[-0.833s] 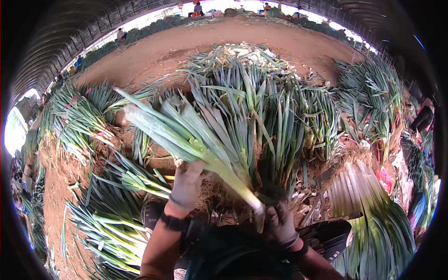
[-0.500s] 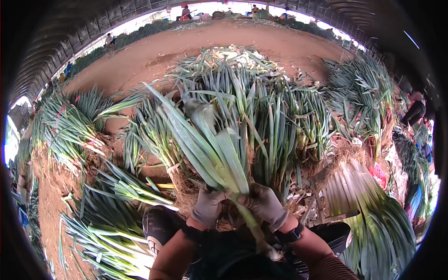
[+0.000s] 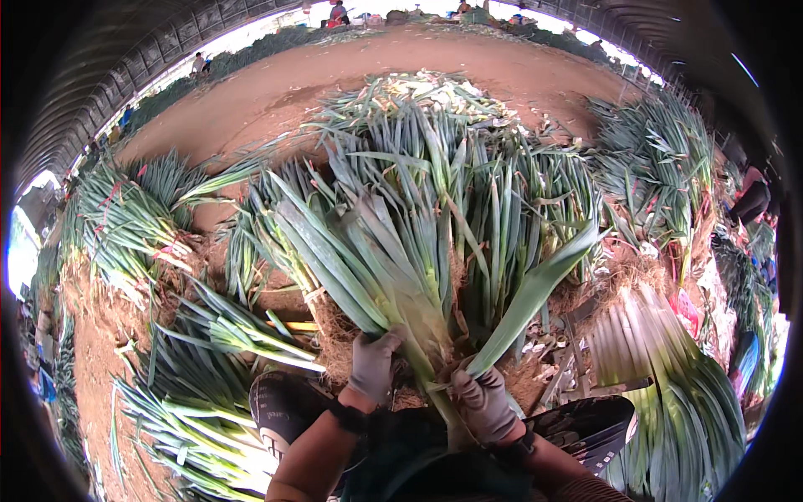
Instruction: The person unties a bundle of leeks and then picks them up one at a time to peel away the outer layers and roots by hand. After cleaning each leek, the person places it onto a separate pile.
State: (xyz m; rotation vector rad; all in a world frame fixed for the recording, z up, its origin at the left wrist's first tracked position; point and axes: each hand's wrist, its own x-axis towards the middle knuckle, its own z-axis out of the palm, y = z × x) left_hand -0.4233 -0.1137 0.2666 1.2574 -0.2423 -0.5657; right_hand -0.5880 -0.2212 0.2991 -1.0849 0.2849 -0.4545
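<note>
A large leek (image 3: 400,305) slants across my lap, its green leaves fanned up and to the left and its lower stem near my body. My left hand (image 3: 373,366), in a pale glove, is closed around it where the leaves meet the stem. In my gloved right hand (image 3: 485,403) a single broad leek leaf (image 3: 537,299) is gripped at its lower end. That leaf bends away to the right, apart from the other leaves, and its base is still by the stem. The root end of the leek is hidden by my hand and clothes.
Upright leek bundles (image 3: 493,226) with hairy roots stand just ahead. To my right lies a fan of pale-stemmed leeks (image 3: 623,343), to my left loose leeks (image 3: 201,427). Tied bundles (image 3: 125,226) sit farther left. Leaf scraps (image 3: 427,88) lie beyond. People sit in the distance.
My right hand has moved down and slightly right, drawing one leaf away from the leek to the right. My left hand stays on the stem, about where it was.
</note>
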